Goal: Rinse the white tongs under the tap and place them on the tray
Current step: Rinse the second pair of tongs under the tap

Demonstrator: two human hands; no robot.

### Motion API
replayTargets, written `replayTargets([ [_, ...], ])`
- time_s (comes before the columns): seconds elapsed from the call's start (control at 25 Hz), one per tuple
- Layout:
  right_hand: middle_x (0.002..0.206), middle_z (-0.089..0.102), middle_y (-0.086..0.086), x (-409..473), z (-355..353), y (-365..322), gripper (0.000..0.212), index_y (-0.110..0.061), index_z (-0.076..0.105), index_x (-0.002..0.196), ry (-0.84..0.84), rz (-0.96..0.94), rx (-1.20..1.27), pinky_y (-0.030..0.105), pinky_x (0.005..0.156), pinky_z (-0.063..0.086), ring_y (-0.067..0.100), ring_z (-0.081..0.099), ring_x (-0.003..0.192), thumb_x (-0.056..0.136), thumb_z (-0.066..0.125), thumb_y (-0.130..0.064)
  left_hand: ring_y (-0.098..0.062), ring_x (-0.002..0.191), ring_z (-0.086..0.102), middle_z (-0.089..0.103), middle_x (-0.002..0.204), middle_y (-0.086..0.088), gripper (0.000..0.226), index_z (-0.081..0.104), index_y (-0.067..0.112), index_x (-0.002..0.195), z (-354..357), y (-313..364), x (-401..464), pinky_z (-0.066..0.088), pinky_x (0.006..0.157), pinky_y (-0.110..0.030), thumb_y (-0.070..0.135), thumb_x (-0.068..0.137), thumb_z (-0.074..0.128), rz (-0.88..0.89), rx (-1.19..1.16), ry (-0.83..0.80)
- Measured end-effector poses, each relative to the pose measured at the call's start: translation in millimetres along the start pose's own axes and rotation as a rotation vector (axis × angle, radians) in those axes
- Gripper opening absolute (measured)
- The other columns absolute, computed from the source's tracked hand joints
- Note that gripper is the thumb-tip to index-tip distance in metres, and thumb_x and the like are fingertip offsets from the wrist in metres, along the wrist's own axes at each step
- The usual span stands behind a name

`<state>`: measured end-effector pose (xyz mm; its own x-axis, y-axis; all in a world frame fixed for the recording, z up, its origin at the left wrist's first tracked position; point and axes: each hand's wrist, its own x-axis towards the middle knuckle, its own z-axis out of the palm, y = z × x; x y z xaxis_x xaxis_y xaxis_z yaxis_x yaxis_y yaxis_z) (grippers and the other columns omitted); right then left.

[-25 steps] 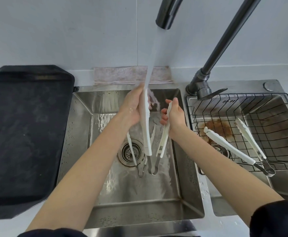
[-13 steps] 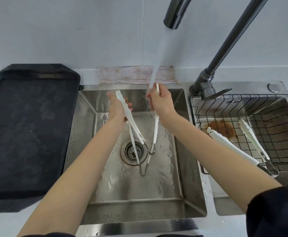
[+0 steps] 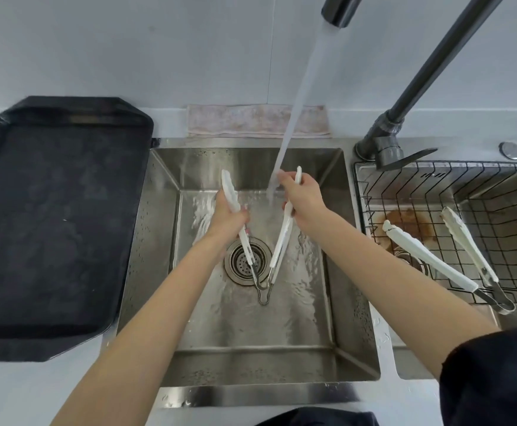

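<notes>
Two bare hands hold white tongs (image 3: 277, 241) spread in a V over a steel sink (image 3: 355, 318). The left hand (image 3: 228, 218) is closed around one arm, the right hand (image 3: 301, 201) around the other (the hinge points down, over the drain (image 3: 238, 262)). Water from the dark tap (image 3: 338, 9) lands beside the right hand. A black tray (image 3: 57, 216) lies left of the sink; a second pair of tongs (image 3: 429, 256) rests in a wire basket (image 3: 496, 192) on the right.

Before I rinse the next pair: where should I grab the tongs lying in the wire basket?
Grip the tongs from above at the metal hinge end. It rests on the basket's near rim, closest to you; the white tips point away, down into the basket.
</notes>
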<state>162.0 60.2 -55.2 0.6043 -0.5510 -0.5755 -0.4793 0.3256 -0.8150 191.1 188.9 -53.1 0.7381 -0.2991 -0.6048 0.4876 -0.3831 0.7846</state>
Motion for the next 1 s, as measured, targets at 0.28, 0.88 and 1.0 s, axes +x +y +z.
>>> replayTargets([
  [0.28,0.085,0.05,0.003,-2,-23,59,0.054,-0.011,0.027,0.142,-0.137,0.082,-0.436,0.032,0.073,0.044,0.018,0.05,0.077,0.093,0.047,-0.019,-0.024,0.106,0.054,0.054,0.115,-0.006,0.067,0.026,0.02,0.14,6,-52,0,0.051,0.086,-0.034,-0.01,0.085,0.05,-0.091,0.101,-0.021],
  [0.88,0.117,0.059,0.019,36,-41,136,0.056,-0.002,0.029,0.138,-0.198,0.345,-0.782,0.025,0.053,0.048,0.028,0.056,0.081,0.096,0.04,-0.037,-0.03,0.112,0.056,0.055,0.121,-0.007,0.047,0.039,0.017,0.136,19,-110,23,0.05,0.095,-0.047,0.006,0.091,0.05,-0.348,0.098,0.091],
  [1.0,0.127,0.055,0.024,41,-38,141,0.057,0.0,0.032,0.134,-0.117,0.279,-0.776,0.044,0.087,0.052,0.038,0.06,0.107,0.093,0.048,-0.036,-0.03,0.111,0.057,0.058,0.123,-0.007,0.045,0.044,0.018,0.133,25,-114,29,0.05,0.094,-0.046,0.007,0.09,0.052,-0.379,0.073,0.112],
])
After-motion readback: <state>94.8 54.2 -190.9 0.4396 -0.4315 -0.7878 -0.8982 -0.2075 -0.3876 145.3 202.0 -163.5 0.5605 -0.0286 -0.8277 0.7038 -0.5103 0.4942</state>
